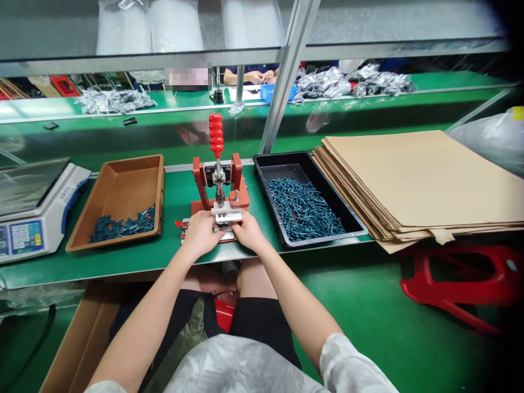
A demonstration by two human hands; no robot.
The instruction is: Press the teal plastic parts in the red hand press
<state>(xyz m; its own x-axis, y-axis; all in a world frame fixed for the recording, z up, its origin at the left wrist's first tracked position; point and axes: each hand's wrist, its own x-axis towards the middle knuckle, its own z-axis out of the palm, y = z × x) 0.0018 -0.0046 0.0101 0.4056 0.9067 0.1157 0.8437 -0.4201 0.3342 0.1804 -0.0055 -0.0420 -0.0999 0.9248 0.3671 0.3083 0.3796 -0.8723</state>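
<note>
The hand press [198, 174] with its red frame is my landmark, standing on the green bench [176, 188]. Far left of it sits a digital scale [35, 213], and just left of the press a brown tray [114, 180] holds a low heap of dark teal plastic parts [123, 228]. My left hand [200, 234] and right hand [249, 232] are both at the base of the press, on either side of its metal slide plate [225, 217] and touching it. My fingers are hidden, so I cannot tell whether I am gripping the plate or only resting on it. The red-knobbed handle [216, 136] stands upright above my hands. Just right of the press lies a black tray [286, 158] full of teal parts [303, 210], then a stack of cardboard sheets [409, 180], with a red stool [458, 278] farther right on the floor.
</note>
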